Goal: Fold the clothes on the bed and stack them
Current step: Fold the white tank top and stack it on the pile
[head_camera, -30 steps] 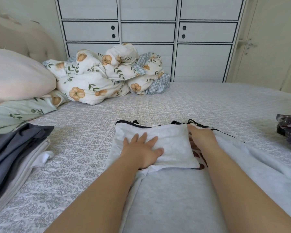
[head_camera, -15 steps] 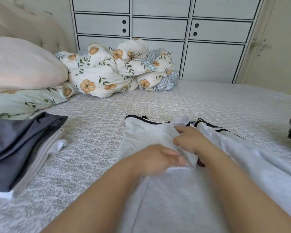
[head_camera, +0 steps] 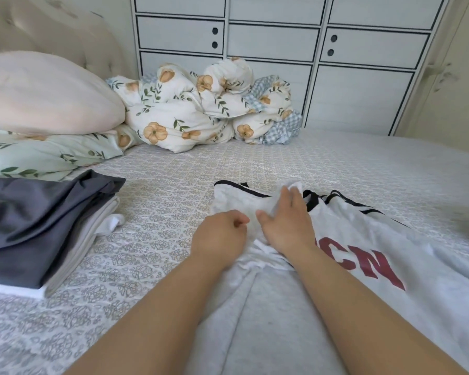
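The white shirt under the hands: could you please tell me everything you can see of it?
The white shirt lies spread on the patterned bed cover in front of the person. It looks like soft knit cloth, with black trim along its far edges and large dark red letters on its right part. Its left side is folded over into a lumpy flap. The left hand, fingers curled, rests on that flap; the right hand lies flatter across it, fingers reaching a raised bit of cloth at the far edge.
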